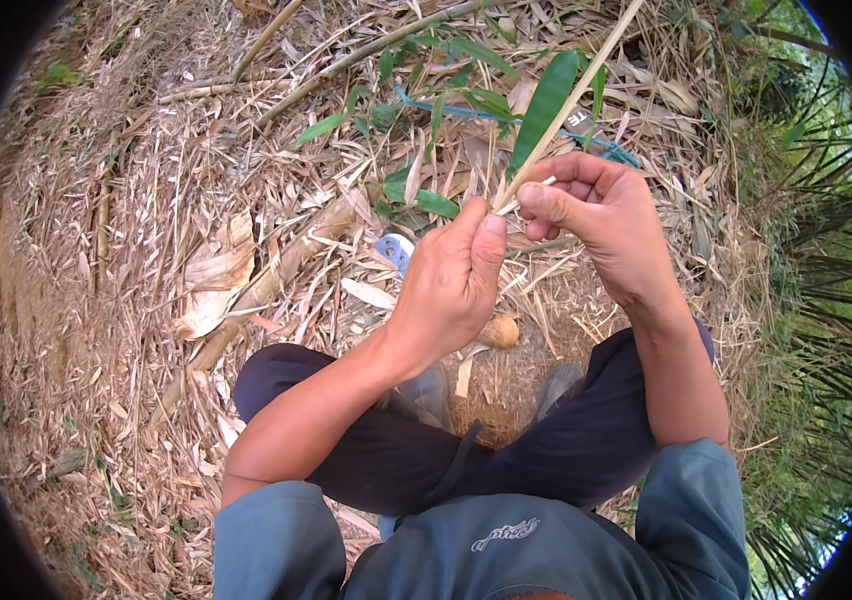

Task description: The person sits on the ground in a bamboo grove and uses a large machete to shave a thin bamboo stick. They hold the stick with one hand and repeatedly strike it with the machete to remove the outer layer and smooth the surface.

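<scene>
my left hand had its thumb and fingers pinched around the near end of a pale strip, which ran from that grip toward one o'clock; my right hand, at two o'clock from the left, held a thin sliver against its thumb

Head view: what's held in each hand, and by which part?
Left hand: long pale strip, pinched at its near end. Right hand: thin pale sliver, between thumb and fingers; can't tell whether it's separate from the strip.
</scene>
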Available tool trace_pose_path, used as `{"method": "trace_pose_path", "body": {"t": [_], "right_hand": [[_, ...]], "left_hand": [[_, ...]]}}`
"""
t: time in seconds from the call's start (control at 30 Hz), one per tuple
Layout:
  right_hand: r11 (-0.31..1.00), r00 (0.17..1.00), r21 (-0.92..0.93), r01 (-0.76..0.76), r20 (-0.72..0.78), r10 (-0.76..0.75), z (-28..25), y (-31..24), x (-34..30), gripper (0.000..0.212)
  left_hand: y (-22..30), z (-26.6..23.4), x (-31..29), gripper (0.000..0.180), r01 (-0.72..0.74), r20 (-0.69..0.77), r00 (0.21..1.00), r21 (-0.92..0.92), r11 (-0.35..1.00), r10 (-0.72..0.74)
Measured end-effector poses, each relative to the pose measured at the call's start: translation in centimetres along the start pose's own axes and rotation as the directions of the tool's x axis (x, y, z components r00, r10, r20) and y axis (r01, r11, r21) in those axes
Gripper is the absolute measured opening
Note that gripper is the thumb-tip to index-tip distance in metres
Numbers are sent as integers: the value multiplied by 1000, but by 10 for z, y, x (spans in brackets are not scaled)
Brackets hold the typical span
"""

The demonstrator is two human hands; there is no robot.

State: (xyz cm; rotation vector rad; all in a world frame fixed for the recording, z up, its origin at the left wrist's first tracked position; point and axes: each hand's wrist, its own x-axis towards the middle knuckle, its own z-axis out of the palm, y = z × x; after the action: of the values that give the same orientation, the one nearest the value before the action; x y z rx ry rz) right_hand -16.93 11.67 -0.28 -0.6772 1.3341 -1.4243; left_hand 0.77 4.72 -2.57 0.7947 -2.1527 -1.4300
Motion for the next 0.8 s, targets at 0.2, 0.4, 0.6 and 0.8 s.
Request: {"method": "trace_pose_path", "body": {"t": [0.2,0.4,0.6,0.8], "right_hand": [[997,996,-14,78,-38,-78,-2,-3,-5,22],[980,981,-109,167,-84,-177,7,0,-10,19],[962,960,-118,246,-105,-258,18,11,-14,16],[973,968,-72,220,-106,-227,22,17,-13,15]], "left_hand": [[0,-4,-2,28,-21,-24,999,15,1000,22],[10,-2,-5,24,6,24,1000,96,995,-8],[12,-2,-6,25,-3,29,1000,118,993,-1],[11,-4,-9,27,28,34,999,120,992,-32]]}}
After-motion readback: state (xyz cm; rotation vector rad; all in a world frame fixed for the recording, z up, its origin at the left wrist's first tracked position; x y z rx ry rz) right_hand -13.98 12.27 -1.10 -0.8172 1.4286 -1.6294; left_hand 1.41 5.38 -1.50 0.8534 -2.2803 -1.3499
